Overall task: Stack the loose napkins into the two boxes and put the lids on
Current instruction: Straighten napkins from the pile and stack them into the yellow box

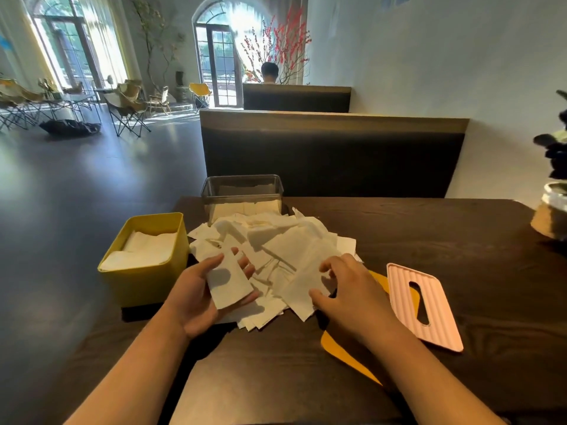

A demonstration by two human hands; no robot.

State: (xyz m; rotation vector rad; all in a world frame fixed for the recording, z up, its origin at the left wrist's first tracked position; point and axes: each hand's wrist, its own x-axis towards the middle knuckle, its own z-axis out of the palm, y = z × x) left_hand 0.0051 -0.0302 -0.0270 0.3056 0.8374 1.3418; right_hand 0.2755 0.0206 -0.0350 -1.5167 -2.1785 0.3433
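Observation:
A heap of loose white napkins lies in the middle of the dark table. My left hand, palm up, holds a folded napkin between thumb and fingers. My right hand pinches another napkin at the heap's near right edge. A yellow box at the left is partly filled with stacked napkins. Behind the heap stands a clear grey box with napkins inside. A pink slotted lid lies at the right, overlapping a yellow lid.
The dark wooden table ends just left of the yellow box, with floor beyond. A potted plant stands at the far right edge. A bench backrest rises behind the table. A person sits far off.

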